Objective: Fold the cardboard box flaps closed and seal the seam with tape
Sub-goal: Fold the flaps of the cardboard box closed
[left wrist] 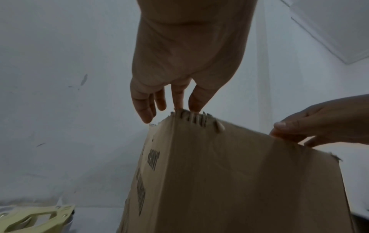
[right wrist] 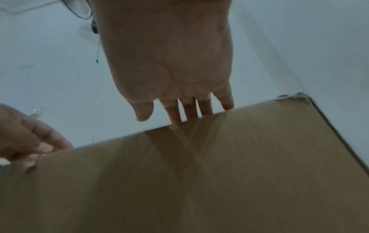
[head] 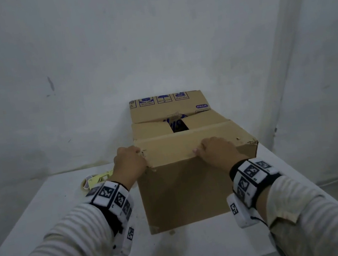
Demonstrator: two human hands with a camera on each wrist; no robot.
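Note:
A brown cardboard box stands on the white table against the wall. Its near flap lies folded down over the two side flaps, which leave a dark gap between them. The far flap, printed with blue symbols, still stands up. My left hand rests on the torn near-left corner of the near flap, fingertips touching it. My right hand lies on the flap's near edge right of centre, straight fingers reaching over the edge. A pale yellow tape dispenser lies left of the box.
The wall stands right behind the box, with a corner pillar at the right. The table reaches toward me in front of the box. The tape dispenser sits just behind my left wrist.

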